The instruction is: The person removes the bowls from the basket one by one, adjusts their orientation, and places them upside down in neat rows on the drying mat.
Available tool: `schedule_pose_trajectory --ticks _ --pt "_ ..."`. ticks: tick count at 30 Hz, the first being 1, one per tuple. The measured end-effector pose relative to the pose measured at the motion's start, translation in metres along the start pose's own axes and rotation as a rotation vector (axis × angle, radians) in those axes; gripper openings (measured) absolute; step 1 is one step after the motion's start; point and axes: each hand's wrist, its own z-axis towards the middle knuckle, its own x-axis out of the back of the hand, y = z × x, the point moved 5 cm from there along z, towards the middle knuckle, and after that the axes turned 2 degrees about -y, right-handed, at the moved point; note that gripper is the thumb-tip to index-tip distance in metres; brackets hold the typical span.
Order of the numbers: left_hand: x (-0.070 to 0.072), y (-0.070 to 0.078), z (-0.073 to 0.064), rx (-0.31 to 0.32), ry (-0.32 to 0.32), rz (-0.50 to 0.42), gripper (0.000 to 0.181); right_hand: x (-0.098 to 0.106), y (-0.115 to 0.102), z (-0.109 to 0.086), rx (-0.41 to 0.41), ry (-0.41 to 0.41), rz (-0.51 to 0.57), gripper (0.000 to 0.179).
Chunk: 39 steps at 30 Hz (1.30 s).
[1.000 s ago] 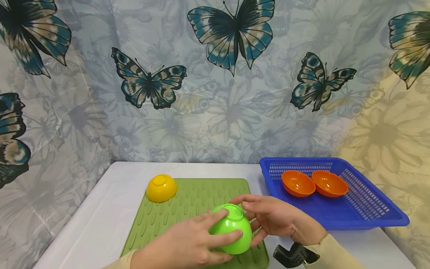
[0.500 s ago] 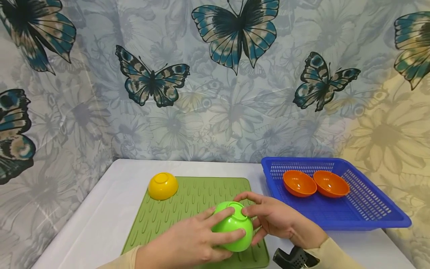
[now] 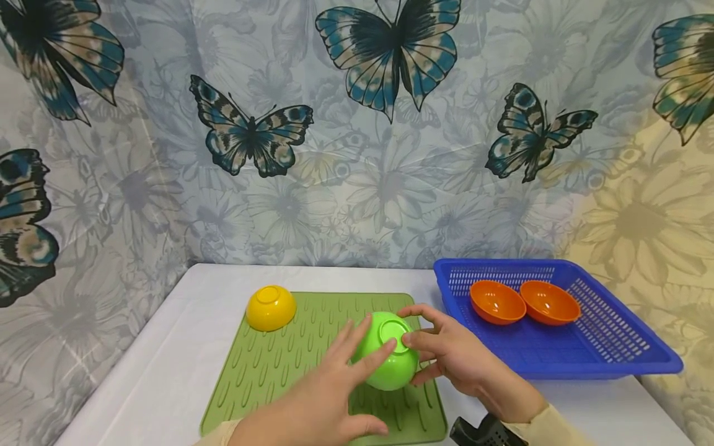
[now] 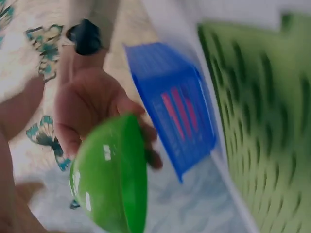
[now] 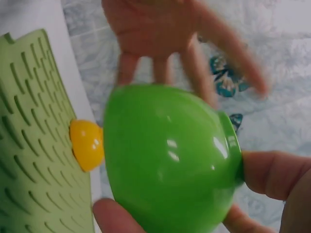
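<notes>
A light green bowl (image 3: 393,375) is held bottom-up and tilted over the mat, its foot ring facing the head camera. My right hand (image 3: 465,356) grips it from the right; in the right wrist view the thumb presses by the foot ring of the bowl (image 5: 165,160) and a finger lies at the rim. My left hand (image 3: 329,393) has its fingers spread and straight at the bowl's left side. In the right wrist view, that left hand (image 5: 155,29) is blurred behind the bowl, and whether its fingertips touch cannot be told.
A yellow bowl (image 3: 271,308) lies upside down on the back left corner of the green ridged mat (image 3: 268,371). To the right, a blue basket (image 3: 535,362) holds two orange bowls, the left one (image 3: 498,302) and the right one (image 3: 550,303), facing up.
The green bowl has risen a little and tilted further, showing more of its foot ring. My left hand has loosened from it, thumb apart; the right hand has moved slightly up with the bowl.
</notes>
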Motion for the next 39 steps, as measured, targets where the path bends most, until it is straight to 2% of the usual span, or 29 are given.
schedule_pose_trajectory --ticks 2,3,5,7,9,14,16,22,26,32,39 --pt "0.0 -0.009 -0.001 0.223 0.035 -0.195 0.1 0.001 -0.001 -0.001 0.022 0.07 -0.042 0.054" --pt "-0.001 -0.013 -0.002 0.304 0.055 -0.298 0.101 0.0 -0.002 -0.001 0.035 0.102 -0.06 0.054" --pt "0.0 -0.02 -0.003 0.403 0.103 -0.459 0.101 0.0 -0.002 -0.002 0.061 0.16 -0.084 0.054" --pt "0.001 -0.026 -0.002 0.455 0.141 -0.601 0.098 -0.003 -0.002 -0.002 0.083 0.21 -0.102 0.054" --pt "0.0 -0.03 0.0 0.474 0.173 -0.75 0.093 -0.006 -0.002 -0.002 0.104 0.241 -0.113 0.053" --pt "0.0 -0.04 0.005 0.475 0.241 -0.984 0.078 -0.016 -0.002 -0.003 0.128 0.277 -0.174 0.052" --pt "0.0 -0.042 0.006 0.47 0.267 -1.006 0.071 -0.019 -0.001 -0.002 0.137 0.292 -0.209 0.051" --pt "0.003 -0.048 0.007 0.435 0.328 -0.965 0.056 -0.026 -0.001 0.0 0.168 0.359 -0.295 0.047" --pt "0.005 -0.051 0.008 0.428 0.36 -0.934 0.052 -0.028 0.001 0.001 0.175 0.388 -0.329 0.045" --pt "0.006 -0.056 0.008 0.449 0.385 -0.881 0.05 -0.031 0.001 0.002 0.192 0.406 -0.387 0.046" --pt "0.006 -0.061 0.008 0.461 0.383 -0.903 0.05 -0.032 0.0 0.003 0.21 0.43 -0.666 0.069"
